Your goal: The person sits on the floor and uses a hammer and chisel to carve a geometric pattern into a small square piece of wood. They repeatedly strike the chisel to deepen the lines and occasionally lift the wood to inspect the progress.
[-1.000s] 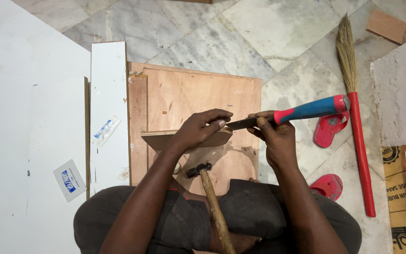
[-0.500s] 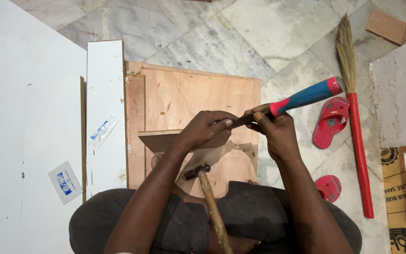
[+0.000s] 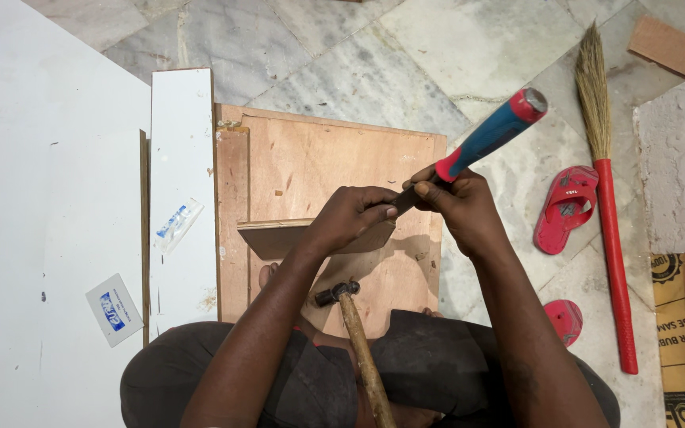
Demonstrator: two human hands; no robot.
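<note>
Chisel [image 3: 481, 143] with a blue and red handle lies slantwise above the plywood board [image 3: 319, 166], its long axis running from the upper right, where the red butt end points up and away from the person, down to the lower left, where the dark blade meets the small wooden piece [image 3: 279, 236]. The blade tip itself is hidden under the fingers, so I cannot tell exactly where it bites.

Both hands are closed on it. The right hand [image 3: 457, 202] is clenched around the lower end of the handle where it joins the blade, and the left hand [image 3: 354, 215] pinches the blade near its tip while also pressing down on the small wooden piece. The two hands are just beside each other, nearly touching, with the left one nearer the working end and the right one nearer the handle.

The small wooden piece lies flat on the board with its long side running left to right, crosswise to the chisel. A hammer [image 3: 350, 325] rests between the forearms, head toward the board, handle toward the person's lap, untouched by either hand. To the right, well apart on the marble floor [image 3: 358, 71], lie a broom [image 3: 608, 206] and a red sandal [image 3: 564, 208].
</note>
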